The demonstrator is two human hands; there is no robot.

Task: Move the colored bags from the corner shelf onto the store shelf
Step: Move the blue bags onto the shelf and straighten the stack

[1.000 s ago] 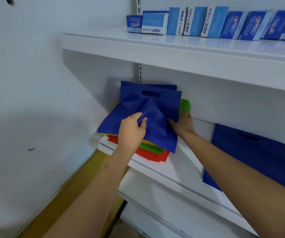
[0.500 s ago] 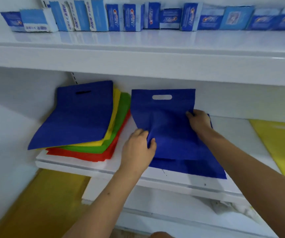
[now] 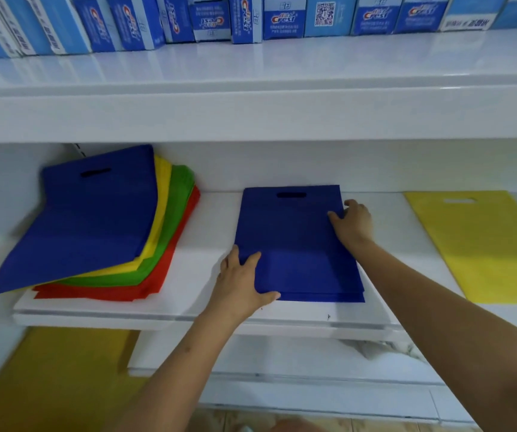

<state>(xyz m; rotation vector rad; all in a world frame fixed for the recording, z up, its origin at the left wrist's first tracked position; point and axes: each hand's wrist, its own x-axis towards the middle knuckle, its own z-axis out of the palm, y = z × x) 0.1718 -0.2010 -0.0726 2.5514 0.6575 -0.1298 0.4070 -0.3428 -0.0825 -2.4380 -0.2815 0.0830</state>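
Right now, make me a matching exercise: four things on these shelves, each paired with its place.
Things:
1. toothpaste boxes
2. yellow bag
3. stack of colored bags
4. blue bag

Places:
A. left end of the middle shelf
B. under both hands
C. top shelf
D. lying alone at the right

Pairs: 1-C, 2-D, 3-A, 4-B

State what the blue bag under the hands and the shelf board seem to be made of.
Blue bag: likely non-woven fabric, matte, with soft creases and a die-cut handle slot. Shelf board: probably painted metal or laminate, white and glossy; the upper board mirrors the boxes.
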